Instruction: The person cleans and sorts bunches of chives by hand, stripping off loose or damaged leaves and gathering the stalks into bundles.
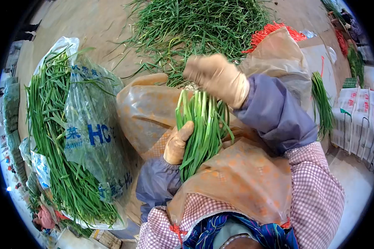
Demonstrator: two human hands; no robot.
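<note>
My left hand (178,143), in a tan glove, grips a bunch of garlic chives (201,133) with the thumb across its front. The pale stem ends point away from me, and the green leaves hang back toward my lap. Just above those stem ends is my gloved right hand (216,76), smeared by motion, its fingers curled inward. Whatever its fingers may hold is hidden. Below the bunch, a translucent orange-patterned plastic apron (245,174) covers my lap.
A large clear bag (91,137) packed with chives stands at left. Loose chives (199,25) are heaped on the floor ahead. Red ties (274,35) lie at upper right, near a tied bunch of chives (322,103). White crates (353,116) stand farther right.
</note>
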